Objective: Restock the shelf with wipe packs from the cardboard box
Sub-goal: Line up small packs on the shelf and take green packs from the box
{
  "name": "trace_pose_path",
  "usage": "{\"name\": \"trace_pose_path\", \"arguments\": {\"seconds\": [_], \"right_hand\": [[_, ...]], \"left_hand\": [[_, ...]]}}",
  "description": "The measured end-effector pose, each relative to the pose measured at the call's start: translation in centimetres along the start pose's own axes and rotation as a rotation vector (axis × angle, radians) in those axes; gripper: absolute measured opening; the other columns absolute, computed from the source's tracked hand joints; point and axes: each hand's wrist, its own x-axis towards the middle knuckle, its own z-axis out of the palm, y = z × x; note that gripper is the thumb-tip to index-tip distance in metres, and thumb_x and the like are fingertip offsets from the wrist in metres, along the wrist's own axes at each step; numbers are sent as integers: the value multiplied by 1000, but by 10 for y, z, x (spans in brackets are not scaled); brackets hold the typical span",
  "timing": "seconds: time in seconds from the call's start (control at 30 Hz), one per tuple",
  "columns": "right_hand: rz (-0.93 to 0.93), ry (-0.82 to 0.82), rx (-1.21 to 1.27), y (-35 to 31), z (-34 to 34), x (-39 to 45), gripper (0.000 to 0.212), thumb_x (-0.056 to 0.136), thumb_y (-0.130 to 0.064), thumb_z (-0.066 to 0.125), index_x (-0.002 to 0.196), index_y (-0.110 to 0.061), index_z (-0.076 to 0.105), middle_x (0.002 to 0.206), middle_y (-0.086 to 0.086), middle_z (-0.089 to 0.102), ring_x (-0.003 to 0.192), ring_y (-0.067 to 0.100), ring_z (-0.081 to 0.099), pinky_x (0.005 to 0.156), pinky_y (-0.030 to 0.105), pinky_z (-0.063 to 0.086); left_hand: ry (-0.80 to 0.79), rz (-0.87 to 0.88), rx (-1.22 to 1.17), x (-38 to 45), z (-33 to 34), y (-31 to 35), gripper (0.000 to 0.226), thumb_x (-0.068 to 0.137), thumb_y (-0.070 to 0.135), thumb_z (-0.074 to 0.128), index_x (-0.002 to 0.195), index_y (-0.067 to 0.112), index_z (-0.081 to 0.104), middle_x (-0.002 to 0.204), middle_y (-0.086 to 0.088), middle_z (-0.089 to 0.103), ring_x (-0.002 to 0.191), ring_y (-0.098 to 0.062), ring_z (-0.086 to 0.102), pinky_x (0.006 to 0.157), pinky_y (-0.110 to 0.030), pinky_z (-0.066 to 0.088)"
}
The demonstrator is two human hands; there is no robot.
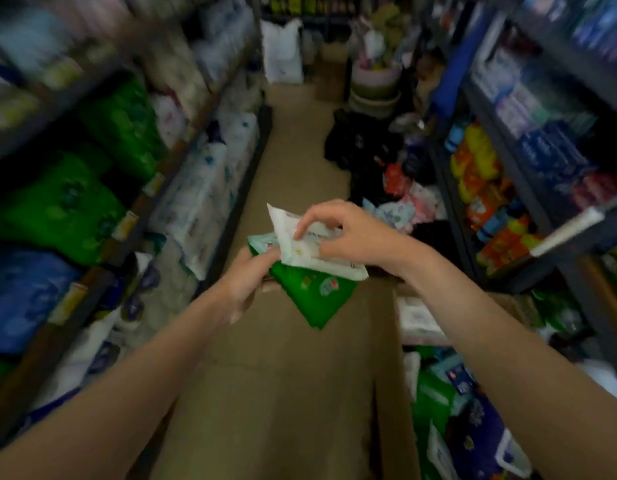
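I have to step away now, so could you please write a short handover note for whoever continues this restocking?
Left hand: holds a green wipe pack from below, over the aisle floor.
Right hand: fingers curled on a white wipe pack that lies on top of the green one.
Cardboard box: low on the right, with a white pack showing inside.
Done: two packs are out and in hand.
Left: neither held pack is on a shelf yet. The shelves on the left already hold green and white packs; the image is too blurred to pick out a free slot.
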Motion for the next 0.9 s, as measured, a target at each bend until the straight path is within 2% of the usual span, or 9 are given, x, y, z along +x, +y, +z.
{"name": "trace_pose_path", "arguments": {"seconds": [0.1,0.23,0.33,0.43,0.53,0.67,0.73,0.8,0.9], "right_hand": [[-44,-40,4,-77,15,38,40,72,-12,74,100,-27,50,106,3,59,93,19,54,86,35,43],[-84,-41,283,-186,22,77,52,63,-24,83,104,-24,50,97,7,70,80,18,66,76,37,54],[-178,-14,601,-258,29,106,38,73,-14,75,108,-9,61,94,10,73,81,20,70,73,33,58],[-191,8,929,-317,36,136,11,82,-8,64,91,-2,67,85,7,74,58,13,69,57,27,58],[-235,-150,1118,-358,47,166,21,73,-13,71,92,-6,69,77,8,75,61,16,71,55,31,59],[-433,-534,1260,-406,64,195,59,27,-29,95,81,-13,78,87,7,74,74,17,72,59,33,59],[-535,-656,1264,-433,68,208,48,38,-27,92,82,-17,78,89,4,74,79,15,72,67,32,60],[-587,-715,1249,-467,70,220,31,58,-22,78,89,-18,76,94,3,74,85,15,71,69,33,59],[-634,-682,1164,-519,69,242,30,75,-14,63,105,-11,67,103,8,71,89,19,70,73,36,59]], "left_hand": [[44,65,105,-33,-82,57,6,90,18,55,87,21,61,76,5,70,71,-9,62,62,-24,49],[195,211,129,-84,-173,142,18,93,10,48,83,16,60,57,9,68,51,-2,63,60,-21,49],[310,340,35,-129,-222,198,11,91,13,53,90,15,63,66,4,72,56,-7,66,66,-28,54],[499,517,-91,-173,-260,238,14,89,15,57,100,9,64,86,-6,72,65,-14,67,66,-26,55],[726,701,-157,-206,-288,265,4,90,20,57,92,21,61,86,0,68,68,-9,65,60,-24,52],[834,873,-394,-229,-320,299,15,91,21,57,106,18,56,93,2,66,74,-11,62,52,-21,52],[826,965,-517,-232,-329,318,23,92,20,55,114,17,51,96,0,64,76,-11,61,50,-18,52],[836,1010,-511,-228,-335,334,22,92,19,55,114,19,51,98,0,65,82,-13,62,65,-23,53],[886,990,-379,-224,-347,355,13,90,19,56,103,22,55,100,-1,65,89,-16,62,76,-28,53]]}}
